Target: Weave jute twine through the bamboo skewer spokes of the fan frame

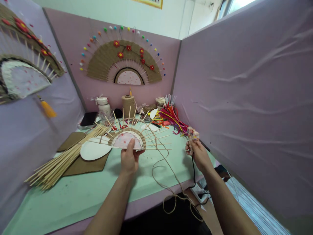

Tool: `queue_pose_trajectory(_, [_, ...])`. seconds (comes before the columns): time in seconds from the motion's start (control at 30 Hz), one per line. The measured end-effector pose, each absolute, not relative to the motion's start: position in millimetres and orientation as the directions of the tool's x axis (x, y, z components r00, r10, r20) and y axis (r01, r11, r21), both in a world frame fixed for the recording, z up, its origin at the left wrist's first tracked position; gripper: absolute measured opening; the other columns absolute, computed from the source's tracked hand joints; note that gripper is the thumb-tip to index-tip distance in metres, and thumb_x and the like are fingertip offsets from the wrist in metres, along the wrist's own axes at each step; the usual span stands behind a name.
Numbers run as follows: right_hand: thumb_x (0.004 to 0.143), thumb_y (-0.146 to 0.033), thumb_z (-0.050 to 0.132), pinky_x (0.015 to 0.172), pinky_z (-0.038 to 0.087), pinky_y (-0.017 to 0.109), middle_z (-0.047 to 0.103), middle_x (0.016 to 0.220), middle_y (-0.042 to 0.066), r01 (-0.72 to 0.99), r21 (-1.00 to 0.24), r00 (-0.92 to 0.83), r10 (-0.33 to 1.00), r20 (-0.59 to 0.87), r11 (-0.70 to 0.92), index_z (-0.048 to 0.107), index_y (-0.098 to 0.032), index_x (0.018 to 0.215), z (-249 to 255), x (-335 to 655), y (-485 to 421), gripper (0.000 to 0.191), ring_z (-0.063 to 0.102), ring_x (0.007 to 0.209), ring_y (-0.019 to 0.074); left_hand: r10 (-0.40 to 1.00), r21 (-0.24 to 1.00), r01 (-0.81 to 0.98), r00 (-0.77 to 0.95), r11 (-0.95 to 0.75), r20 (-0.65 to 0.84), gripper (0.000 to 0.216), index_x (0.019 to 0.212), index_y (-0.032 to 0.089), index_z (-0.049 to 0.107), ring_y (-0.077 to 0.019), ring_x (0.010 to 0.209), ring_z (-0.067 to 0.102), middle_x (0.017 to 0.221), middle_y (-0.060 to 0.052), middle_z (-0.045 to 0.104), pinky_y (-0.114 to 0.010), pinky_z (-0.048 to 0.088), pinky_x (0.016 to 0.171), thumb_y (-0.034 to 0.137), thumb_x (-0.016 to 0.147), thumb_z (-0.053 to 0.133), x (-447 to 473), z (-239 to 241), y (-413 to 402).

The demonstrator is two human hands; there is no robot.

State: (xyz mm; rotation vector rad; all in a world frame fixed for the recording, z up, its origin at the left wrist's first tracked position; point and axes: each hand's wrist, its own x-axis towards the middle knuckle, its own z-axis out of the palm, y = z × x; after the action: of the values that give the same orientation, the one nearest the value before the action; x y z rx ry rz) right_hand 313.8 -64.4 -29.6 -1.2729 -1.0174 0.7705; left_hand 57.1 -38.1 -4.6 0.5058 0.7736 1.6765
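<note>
My left hand (pixel 129 158) grips a small half-round woven fan (pixel 128 139) by its lower edge, thumb on the pink dotted centre. Thin sticks radiate from the fan's braided rim, and a twine (pixel 171 169) loops from it down over the table edge. At the right, my right hand (pixel 197 151) is closed round a glue gun (pixel 193 135) with a lumpy patterned covering and a black cord. The glue gun is apart from the fan; its nozzle cannot be made out.
A bundle of sticks (pixel 66 155), a white oval card (pixel 95 150) and brown cardboard (pixel 85 164) lie left. Behind stand a twine spool (pixel 128 106), a white bottle (pixel 103 106) and coloured pipe cleaners (pixel 171 116). A large decorated fan (pixel 102 62) hangs on the back partition. A power strip (pixel 198 192) is below.
</note>
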Motion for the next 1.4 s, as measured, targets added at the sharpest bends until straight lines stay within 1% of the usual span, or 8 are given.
queue_pose_trajectory(0.07, [0.073, -0.048, 0.069, 0.044, 0.030, 0.021, 0.053, 0.072, -0.002, -0.165, -0.967, 0.369, 0.922, 0.120, 0.192, 0.051, -0.020, 0.076, -14.9, 304.1, -82.8, 0.033, 0.042, 0.052, 0.0088, 0.961, 0.733, -0.665, -0.269, -0.143, -0.056, 0.038, 0.090, 0.019, 0.064, -0.0078, 0.060, 0.059, 0.074, 0.005, 0.065, -0.020, 0.054, 0.055, 0.034, 0.059, 0.081, 59.0, -5.5, -38.6])
queue_pose_trajectory(0.17, [0.072, -0.046, 0.072, 0.040, 0.022, 0.020, 0.046, 0.064, -0.005, -0.235, -0.950, 0.328, 0.937, 0.120, 0.204, 0.056, -0.020, 0.086, 1.3, 285.4, -108.9, 0.033, 0.031, 0.045, 0.0056, 0.952, 0.755, -0.632, -0.305, -0.176, -0.034, 0.039, 0.091, 0.019, 0.065, -0.0086, 0.062, 0.060, 0.078, 0.003, 0.065, -0.022, 0.055, 0.056, 0.034, 0.059, 0.081, 61.7, -7.4, -39.8])
queue_pose_trajectory(0.3, [0.078, -0.057, 0.065, 0.038, 0.024, 0.023, 0.041, 0.052, -0.006, -0.092, -0.989, 0.148, 0.984, 0.104, 0.119, 0.061, -0.017, 0.091, 5.4, 263.0, -130.5, 0.042, 0.031, 0.041, 0.0072, 0.941, 0.778, -0.591, -0.339, -0.214, 0.002, 0.039, 0.092, 0.019, 0.066, -0.0101, 0.065, 0.060, 0.081, 0.002, 0.065, -0.023, 0.055, 0.056, 0.037, 0.061, 0.081, 63.5, -11.0, -41.6])
queue_pose_trajectory(0.47, [0.078, -0.065, 0.058, 0.040, 0.028, 0.024, 0.038, 0.046, -0.006, 0.127, -0.991, 0.068, 0.996, 0.050, 0.041, 0.057, -0.018, 0.075, -0.3, 248.8, -135.3, 0.047, 0.034, 0.041, 0.0087, 0.916, 0.782, -0.554, -0.398, -0.285, 0.052, 0.037, 0.093, 0.020, 0.067, -0.0121, 0.067, 0.062, 0.080, 0.001, 0.067, -0.024, 0.055, 0.059, 0.036, 0.062, 0.081, 64.2, -18.4, -41.2])
queue_pose_trajectory(0.63, [0.084, -0.063, 0.052, 0.043, 0.028, 0.025, 0.040, 0.048, -0.005, 0.256, -0.965, 0.060, 0.995, 0.081, 0.063, 0.051, -0.019, 0.068, -4.1, 244.7, -131.1, 0.047, 0.037, 0.043, 0.0095, 0.876, 0.753, -0.546, -0.475, -0.367, 0.083, 0.036, 0.094, 0.024, 0.065, -0.0163, 0.091, 0.067, 0.086, 0.001, 0.069, -0.023, 0.055, 0.074, 0.024, 0.062, 0.082, 65.3, -24.4, -42.1])
queue_pose_trajectory(0.83, [0.086, -0.062, 0.050, 0.043, 0.030, 0.024, 0.043, 0.047, -0.006, 0.235, -0.968, 0.050, 0.994, 0.101, 0.086, 0.053, -0.019, 0.080, -4.6, 240.5, -127.6, 0.044, 0.039, 0.042, 0.0101, 0.881, 0.778, -0.512, -0.459, -0.365, 0.111, 0.034, 0.092, 0.023, 0.065, -0.0188, 0.100, 0.065, 0.090, -0.001, 0.070, -0.025, 0.054, 0.081, 0.025, 0.062, 0.082, 65.3, -28.3, -43.5])
queue_pose_trajectory(1.1, [0.085, -0.066, 0.047, 0.043, 0.032, 0.023, 0.042, 0.046, -0.006, 0.244, -0.968, 0.061, 0.996, 0.064, 0.048, 0.048, -0.019, 0.076, -3.0, 237.5, -128.3, 0.048, 0.038, 0.042, 0.0091, 0.838, 0.860, -0.259, -0.462, -0.439, 0.289, 0.037, 0.092, 0.018, 0.066, -0.0191, 0.089, 0.067, 0.090, -0.004, 0.071, -0.033, 0.052, 0.087, 0.044, 0.068, 0.076, 62.5, -39.7, -37.9])
queue_pose_trajectory(1.4, [0.083, -0.068, 0.046, 0.043, 0.033, 0.024, 0.043, 0.045, -0.006, 0.255, -0.966, 0.071, 0.996, 0.053, 0.033, 0.045, -0.020, 0.072, -4.7, 238.2, -127.4, 0.049, 0.039, 0.041, 0.0097, 0.843, 0.847, -0.302, -0.466, -0.438, 0.269, 0.037, 0.092, 0.019, 0.066, -0.0188, 0.090, 0.067, 0.090, -0.004, 0.070, -0.033, 0.052, 0.088, 0.044, 0.066, 0.077, 64.1, -39.3, -37.3])
